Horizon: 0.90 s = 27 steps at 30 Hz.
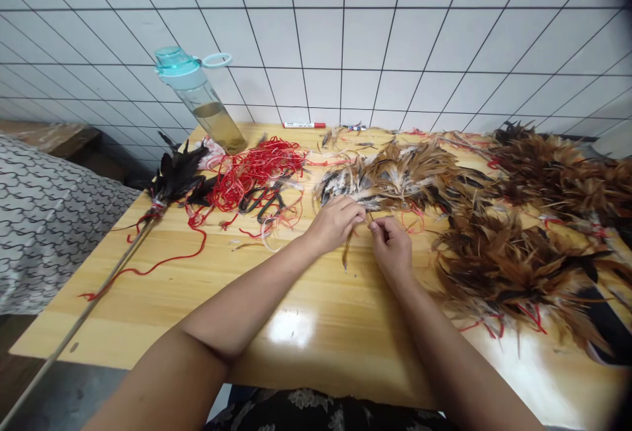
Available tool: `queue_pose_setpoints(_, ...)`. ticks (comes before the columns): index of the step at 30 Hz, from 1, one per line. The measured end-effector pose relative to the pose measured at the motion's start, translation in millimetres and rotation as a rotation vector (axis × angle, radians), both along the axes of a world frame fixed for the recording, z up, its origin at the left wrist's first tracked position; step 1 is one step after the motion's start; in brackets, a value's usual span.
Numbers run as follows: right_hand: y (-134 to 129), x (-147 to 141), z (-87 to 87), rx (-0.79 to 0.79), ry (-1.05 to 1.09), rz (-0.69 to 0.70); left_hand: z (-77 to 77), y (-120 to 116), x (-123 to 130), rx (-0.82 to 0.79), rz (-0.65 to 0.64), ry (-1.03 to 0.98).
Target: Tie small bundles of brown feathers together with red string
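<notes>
Well, from the head view, the left hand [334, 224] curls around the quill end of a thin brown feather [347, 250], which dangles toward the tabletop [148, 306]. The right hand [390, 250] closes thumb and forefinger into a tight pinch just beside it, on something too fine to make out. Both hands sit at the near edge of a loose bundle of brown and white feathers [390, 177]. These should weigh almost nothing and fray easily, so the stiffer quills look like the place to hold them (the soft barbs would likely crush). More brown feather heaps [513, 273] lie to the right. To the left are a tangle of red string [254, 174], black-handled scissors [264, 206] and a feather duster on a long cane [178, 177]. Beyond stand a teal-capped water bottle [200, 99] and a red-and-white marker [305, 125], its lettering too small to read.
</notes>
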State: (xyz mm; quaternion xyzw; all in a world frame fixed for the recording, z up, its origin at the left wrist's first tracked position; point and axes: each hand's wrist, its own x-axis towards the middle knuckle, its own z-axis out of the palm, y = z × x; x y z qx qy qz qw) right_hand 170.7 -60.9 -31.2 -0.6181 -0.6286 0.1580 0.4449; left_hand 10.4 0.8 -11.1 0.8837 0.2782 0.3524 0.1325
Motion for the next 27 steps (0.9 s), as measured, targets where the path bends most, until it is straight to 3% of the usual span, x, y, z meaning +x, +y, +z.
queue_pose_setpoints(6, 0.5, -0.1, -1.5, -0.023, -0.025, 0.004, 6.0, 1.7, -5.0, 0.010, -0.035, -0.072)
queue_pose_setpoints(15, 3.7, 5.3, -0.3, -0.042, 0.175, -0.009, 3.9, 1.6, -5.4, -0.080, -0.071, -0.085)
queue_pose_setpoints(27, 4.1, 2.0, -3.5, -0.069, 0.069, 0.068, 6.0, 0.5, -4.6, -0.132, -0.075, -0.018)
